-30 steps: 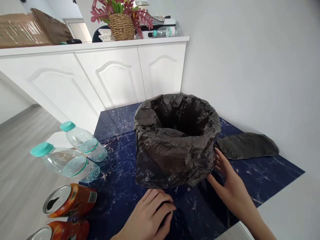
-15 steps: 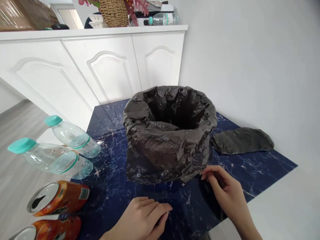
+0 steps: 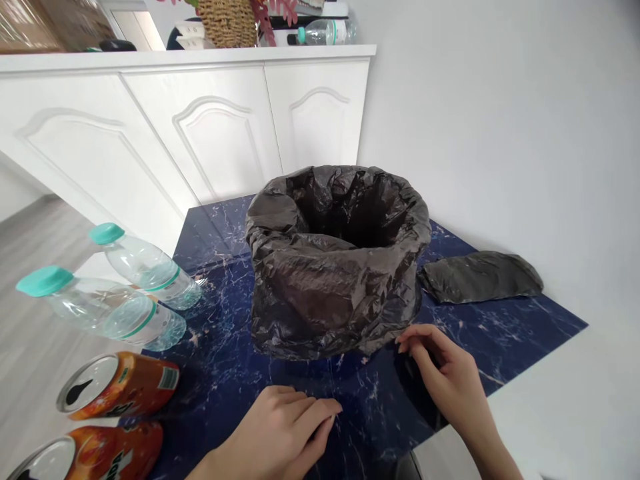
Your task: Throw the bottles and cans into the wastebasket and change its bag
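A bin lined with a black plastic bag (image 3: pixel 325 287) stands on the dark blue marbled table (image 3: pixel 220 360), its mouth open upward and the bag folded over the rim. My left hand (image 3: pixel 290 427) rests on the table in front of it, fingers curled together with nothing in them. At the bag's lower right edge is my right hand (image 3: pixel 440 367), its thumb and fingertips close together; whether they pinch the bag's edge is too small to tell. To the right of the bin lies a folded black bag (image 3: pixel 483 277).
Two clear bottles with teal caps (image 3: pixel 145 267) (image 3: pixel 115 313) and two open orange cans (image 3: pixel 125 383) (image 3: pixel 115 450) stand along the table's left side. Behind are a white cabinet (image 3: pixel 220 133) with a wicker basket (image 3: pixel 227 23) on top, and a white wall at right.
The whole view has shifted slightly, with things sitting a little higher in the picture. Both hands keep nearly the same pose and place beside the bin.
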The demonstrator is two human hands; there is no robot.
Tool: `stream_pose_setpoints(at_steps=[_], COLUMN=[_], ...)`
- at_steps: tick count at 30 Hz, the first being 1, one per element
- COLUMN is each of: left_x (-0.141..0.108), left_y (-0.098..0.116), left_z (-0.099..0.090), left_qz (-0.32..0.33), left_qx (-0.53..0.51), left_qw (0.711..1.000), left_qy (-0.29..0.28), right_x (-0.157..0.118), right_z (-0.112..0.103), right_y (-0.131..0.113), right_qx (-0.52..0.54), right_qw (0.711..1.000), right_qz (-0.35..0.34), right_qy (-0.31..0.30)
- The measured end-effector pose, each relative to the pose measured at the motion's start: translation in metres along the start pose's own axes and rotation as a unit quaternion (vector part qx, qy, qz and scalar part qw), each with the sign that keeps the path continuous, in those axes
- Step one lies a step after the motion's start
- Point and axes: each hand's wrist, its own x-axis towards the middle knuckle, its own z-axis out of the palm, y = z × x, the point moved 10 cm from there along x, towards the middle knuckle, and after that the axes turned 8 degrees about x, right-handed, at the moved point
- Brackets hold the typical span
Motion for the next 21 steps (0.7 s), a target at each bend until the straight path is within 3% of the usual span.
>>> stream_pose_setpoints(at_steps=[21], left_x=[0.0010], left_y=[0.0010], left_z=[0.0037], left_qz=[0.005], left_qx=[0.010], left_qw=[1.000], left_qy=[-0.021], right_x=[-0.0019], right_z=[-0.0003], right_y=[0.0001], right_qx=[-0.017], right_qw=[1.000], right_qz=[0.002], right_qy=[0.001])
